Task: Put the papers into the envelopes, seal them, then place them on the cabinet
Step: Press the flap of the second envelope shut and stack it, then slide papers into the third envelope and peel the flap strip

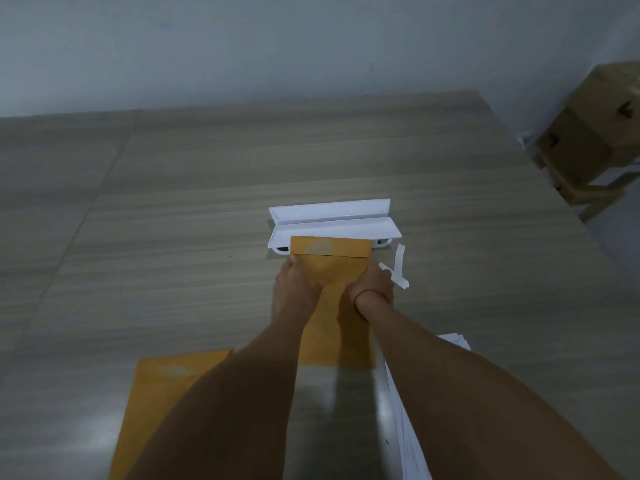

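Item: brown envelope (330, 268), flat on the table, long axis running away from the person, flap (330, 247) folded down at the far end.
- Far end touches, and seems to overlap, the front lip of a white plastic device (332, 220) with a raised ridge along its length.
- Left hand (298, 284) holds the left edge and right hand (373, 285) the right edge, just below the flap. Thumbs lie on the top face and fingers are curled narrow at the edges. How far they reach beneath is hidden.
- A red cord (367, 293) circles the right wrist.
- Both forearms cross the near half of the envelope and hide part of it.

Nearby:
- Loose white paper strips (398, 268), just right of the right hand.
- A second envelope (166, 393), near left, partly under the left arm.
- A stack of papers (403, 431), near right, beside the right arm.

Surface: table (173, 220), pale wood grain with seams.
Room: a plain grey-white wall (277, 46). Cardboard boxes (595, 126) sit on a wooden stool (595, 199) beyond the table's right edge.
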